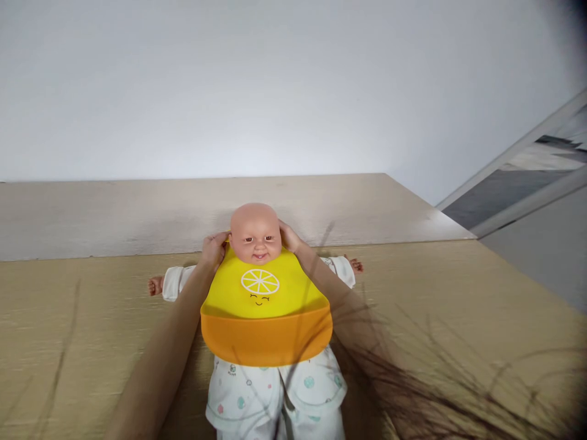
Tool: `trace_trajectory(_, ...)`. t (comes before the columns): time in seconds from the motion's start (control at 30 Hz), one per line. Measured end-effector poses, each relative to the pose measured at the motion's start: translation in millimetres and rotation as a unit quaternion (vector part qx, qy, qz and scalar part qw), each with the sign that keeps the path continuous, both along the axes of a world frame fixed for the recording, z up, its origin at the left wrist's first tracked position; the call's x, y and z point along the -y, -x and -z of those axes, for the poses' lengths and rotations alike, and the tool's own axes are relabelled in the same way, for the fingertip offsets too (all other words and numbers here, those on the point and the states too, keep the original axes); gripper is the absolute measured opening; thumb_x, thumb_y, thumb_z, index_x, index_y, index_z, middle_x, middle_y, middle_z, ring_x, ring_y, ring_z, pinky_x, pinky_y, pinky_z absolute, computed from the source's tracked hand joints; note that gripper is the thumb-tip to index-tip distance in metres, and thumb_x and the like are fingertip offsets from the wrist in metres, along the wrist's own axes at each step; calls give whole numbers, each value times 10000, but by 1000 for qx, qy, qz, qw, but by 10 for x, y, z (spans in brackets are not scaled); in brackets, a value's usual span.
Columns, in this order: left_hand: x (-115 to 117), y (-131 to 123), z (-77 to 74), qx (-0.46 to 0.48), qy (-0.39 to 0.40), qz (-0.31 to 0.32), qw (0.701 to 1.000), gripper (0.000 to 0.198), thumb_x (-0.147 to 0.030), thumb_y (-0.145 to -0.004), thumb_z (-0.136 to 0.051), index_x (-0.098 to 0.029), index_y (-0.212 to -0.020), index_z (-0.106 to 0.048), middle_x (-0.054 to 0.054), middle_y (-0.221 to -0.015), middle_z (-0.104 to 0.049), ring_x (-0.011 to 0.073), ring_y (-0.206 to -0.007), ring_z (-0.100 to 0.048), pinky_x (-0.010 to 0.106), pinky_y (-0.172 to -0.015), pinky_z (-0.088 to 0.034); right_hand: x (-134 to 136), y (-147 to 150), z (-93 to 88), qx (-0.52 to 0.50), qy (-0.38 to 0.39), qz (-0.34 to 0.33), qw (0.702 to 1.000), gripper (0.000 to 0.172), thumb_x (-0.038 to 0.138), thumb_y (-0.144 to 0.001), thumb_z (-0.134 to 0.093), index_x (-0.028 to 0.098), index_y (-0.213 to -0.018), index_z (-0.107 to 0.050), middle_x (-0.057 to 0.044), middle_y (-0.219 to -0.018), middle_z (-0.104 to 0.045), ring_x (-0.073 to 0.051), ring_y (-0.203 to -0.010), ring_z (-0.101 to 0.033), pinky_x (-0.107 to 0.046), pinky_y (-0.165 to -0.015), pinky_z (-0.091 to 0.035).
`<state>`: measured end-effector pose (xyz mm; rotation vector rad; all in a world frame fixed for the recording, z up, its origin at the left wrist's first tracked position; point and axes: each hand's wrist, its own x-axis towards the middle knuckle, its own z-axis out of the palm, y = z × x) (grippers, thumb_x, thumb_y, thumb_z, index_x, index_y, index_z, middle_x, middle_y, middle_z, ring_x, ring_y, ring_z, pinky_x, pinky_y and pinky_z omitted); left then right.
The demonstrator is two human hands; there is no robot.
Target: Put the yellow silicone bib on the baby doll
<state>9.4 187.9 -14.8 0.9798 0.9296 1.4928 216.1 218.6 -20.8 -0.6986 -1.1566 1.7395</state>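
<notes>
A bald baby doll (254,226) in white patterned clothes lies face up, head away from me, arms spread to both sides. Over its chest is a yellow bib (288,275) with a lemon slice print and an orange catch pocket (266,339). My left hand (214,249) is at the left side of the doll's neck, fingers closed on the bib's neck strap. My right hand (288,237) reaches to the other side of the neck; its fingers are hidden behind the doll's head.
The doll lies on a light wooden surface (82,330). Beyond it a paler ledge (114,214) runs along a white wall (229,91). At the right, past the surface's edge, is a framed opening (518,189). Strands of dark hair hang across the lower right.
</notes>
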Motion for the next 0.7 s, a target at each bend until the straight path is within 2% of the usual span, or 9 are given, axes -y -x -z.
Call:
trace_trajectory(0.13, 7, 21, 30, 2, 8, 9, 1000, 206, -257, -539, -756, -171, -471, -582, -6, -497, -571, 105, -488, -475, 235, -507, -377, 34, -1, -43, 12, -30, 33, 999, 328, 519, -734, -671, 414, -1039, -737, -13, -1017, -778, -306, -1288, -598, -432, -1113, -513)
trace_trajectory(0.3, 30, 33, 37, 4, 20, 30, 999, 252, -349, -543, -851, -162, -633, -708, 25, -577, -655, 187, -582, -612, 290, -563, -467, 112, 4, -102, 5, -57, 54, 997, 295, 493, -755, -653, 400, -1020, -745, -6, -1023, -774, -321, -1306, -576, -464, -1123, -506)
trace_trajectory(0.43, 45, 38, 35, 10, 24, 32, 999, 311, -363, -506, -899, -159, -647, -711, 36, -589, -669, 211, -607, -642, 317, -586, -496, 142, 5, -107, 23, -55, 79, 995, 237, 490, -756, -663, 433, -974, -738, -7, -1029, -768, -314, -1319, -559, -438, -1118, -511)
trace_trajectory(0.57, 55, 39, 31, 16, 26, 31, 999, 348, -371, -481, -912, -158, -641, -686, 41, -614, -691, 175, -548, -609, 301, -561, -486, 83, 20, -68, -15, -32, 38, 999, 313, 481, -764, -676, 338, -1037, -730, -8, -1087, -769, -302, -1286, -587, -432, -1134, -492)
trace_trajectory(0.7, 61, 42, 15, 26, 13, 7, 1000, 400, -272, -482, -885, -171, -819, -695, 21, -671, -717, 173, -579, -633, 287, -579, -495, 18, 34, -27, -46, -7, 0, 999, 391, 473, -790, -675, 247, -1108, -704, -22, -1124, -766, -288, -1232, -617, -451, -1107, -497)
